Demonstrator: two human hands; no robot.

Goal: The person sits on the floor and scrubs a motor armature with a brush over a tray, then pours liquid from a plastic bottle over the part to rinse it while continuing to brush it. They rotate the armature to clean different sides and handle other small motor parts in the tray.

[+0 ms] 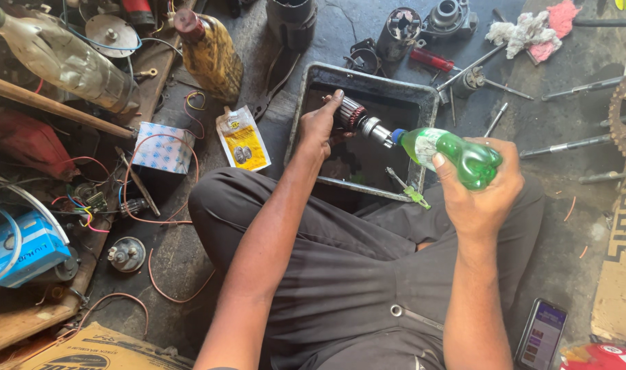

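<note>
A: What is held over the tray?

B: A motor armature (359, 120), dark with a copper-coloured band and a steel shaft. The left hand (320, 127) is clamped round its far end and holds it level above the black metal tray (429, 96). The right hand (481, 192) is wrapped tight on a green plastic bottle (457, 154), tipped so that its blue nozzle touches the shaft.

A: Anything in the tray?

B: A green-handled brush (409, 190) lies near its front rim, by the person's knees.

A: And the ground around it?

B: Dark, oily, gritty floor, with the person seated on it in grey trousers. Just left of the tray lies a yellow sachet (243, 140), then a small patterned box (161, 146) among loose red wires. A yellow-brown bottle (210, 51) lies further back. Beyond the tray are motor housings, a red-handled screwdriver (433, 59) and pink and white rags (532, 31). Steel rods (566, 145) lie on the right, and a phone (542, 334) with its screen lit lies by the right thigh
</note>
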